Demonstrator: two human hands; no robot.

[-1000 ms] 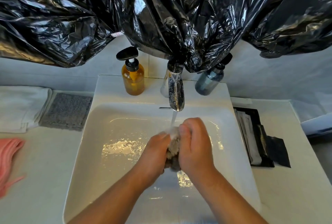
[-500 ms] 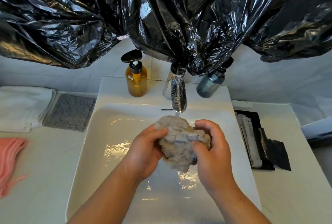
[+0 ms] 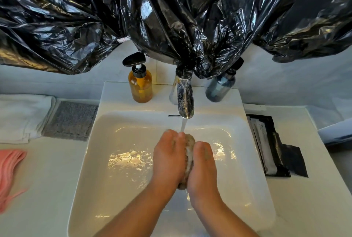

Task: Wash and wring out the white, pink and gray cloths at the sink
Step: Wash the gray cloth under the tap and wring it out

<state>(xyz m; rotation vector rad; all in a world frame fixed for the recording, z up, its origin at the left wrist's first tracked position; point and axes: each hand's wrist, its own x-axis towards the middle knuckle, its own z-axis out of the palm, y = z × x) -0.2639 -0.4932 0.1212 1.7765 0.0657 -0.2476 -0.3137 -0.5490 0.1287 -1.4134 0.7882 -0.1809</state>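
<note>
A: From the head view, which step is in hand?

B: A gray cloth (image 3: 188, 157) is pressed into a wad between the left hand (image 3: 168, 157) and the right hand (image 3: 202, 166), palms closed on it, over the sink (image 3: 122, 189) under the running faucet (image 3: 184, 96). It is judged to be the rinse-and-squeeze step.

A: What is called for next?

B: A firm twist to wring it, then a swap. The white cloth (image 3: 21, 116), a second gray cloth (image 3: 71, 119) and the pink cloth (image 3: 9, 172) are laid on the worktop (image 3: 42, 198) to the left, seemingly unwashed.

A: And the room?

B: A white wet basin is seen, with an amber soap bottle (image 3: 140, 82), a blue bottle (image 3: 221, 87), and black plastic sheeting (image 3: 171, 12) hung above.
</note>
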